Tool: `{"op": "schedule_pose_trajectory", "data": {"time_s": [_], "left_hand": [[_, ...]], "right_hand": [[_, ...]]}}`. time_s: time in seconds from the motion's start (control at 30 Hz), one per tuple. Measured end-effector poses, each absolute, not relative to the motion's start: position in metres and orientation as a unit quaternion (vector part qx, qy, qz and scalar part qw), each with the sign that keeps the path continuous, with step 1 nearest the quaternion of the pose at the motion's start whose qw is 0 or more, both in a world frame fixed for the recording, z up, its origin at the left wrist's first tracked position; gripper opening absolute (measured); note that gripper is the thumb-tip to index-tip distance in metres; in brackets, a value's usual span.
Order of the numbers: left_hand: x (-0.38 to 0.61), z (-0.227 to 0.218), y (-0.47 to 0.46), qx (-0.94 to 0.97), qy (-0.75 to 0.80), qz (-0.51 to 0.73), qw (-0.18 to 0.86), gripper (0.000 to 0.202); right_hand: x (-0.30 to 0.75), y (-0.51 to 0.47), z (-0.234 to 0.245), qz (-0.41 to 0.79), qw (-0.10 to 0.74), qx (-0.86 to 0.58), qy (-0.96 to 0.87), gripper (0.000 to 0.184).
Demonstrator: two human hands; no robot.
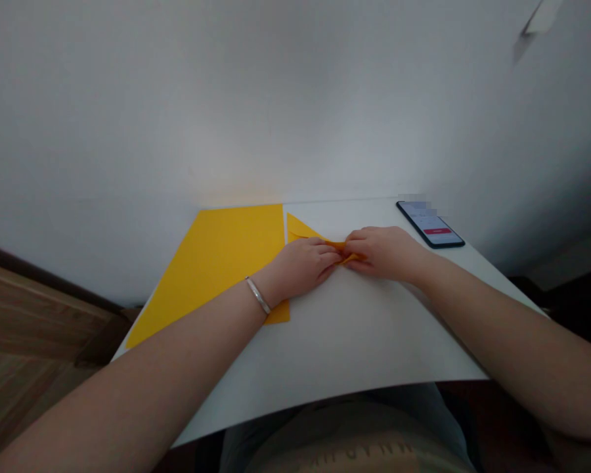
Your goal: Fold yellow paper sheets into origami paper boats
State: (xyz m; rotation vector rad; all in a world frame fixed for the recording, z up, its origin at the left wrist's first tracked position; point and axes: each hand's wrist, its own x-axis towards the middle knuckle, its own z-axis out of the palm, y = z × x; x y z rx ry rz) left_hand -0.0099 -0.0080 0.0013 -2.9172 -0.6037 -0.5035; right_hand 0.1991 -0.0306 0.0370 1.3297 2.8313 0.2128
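Note:
A folded piece of yellow paper (pixel 303 228) lies at the middle of the white table, its pointed end toward the back left. My left hand (pixel 303 266), with a silver bangle at the wrist, presses on it with fingers close together. From the right, my right hand (pixel 381 251) pinches the paper's other end between thumb and fingers. The fingertips of both hands nearly meet and hide most of the folds there. A large flat yellow sheet (pixel 226 253) lies to the left, partly under my left forearm.
A phone (pixel 431 225) with a lit screen lies at the table's back right. The white table (pixel 364 341) stands against a pale wall (pixel 276 98). Wooden furniture (pixel 29 322) is at the left. A white object (pixel 544 16) is on the wall, upper right.

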Motion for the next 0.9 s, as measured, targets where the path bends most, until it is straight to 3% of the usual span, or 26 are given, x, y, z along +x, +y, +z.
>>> {"op": "schedule_pose_trajectory", "data": {"time_s": [0.63, 0.9], "left_hand": [[-0.006, 0.014, -0.016, -0.966, -0.224, -0.122, 0.036, 0.022], [-0.008, 0.013, -0.017, -0.968, -0.212, -0.123, 0.044, 0.023]], "right_hand": [[0.195, -0.027, 0.028, 0.053, -0.04, 0.493, 0.868, 0.029], [0.199, -0.03, 0.04, 0.065, 0.016, 0.503, 0.862, 0.024]]}}
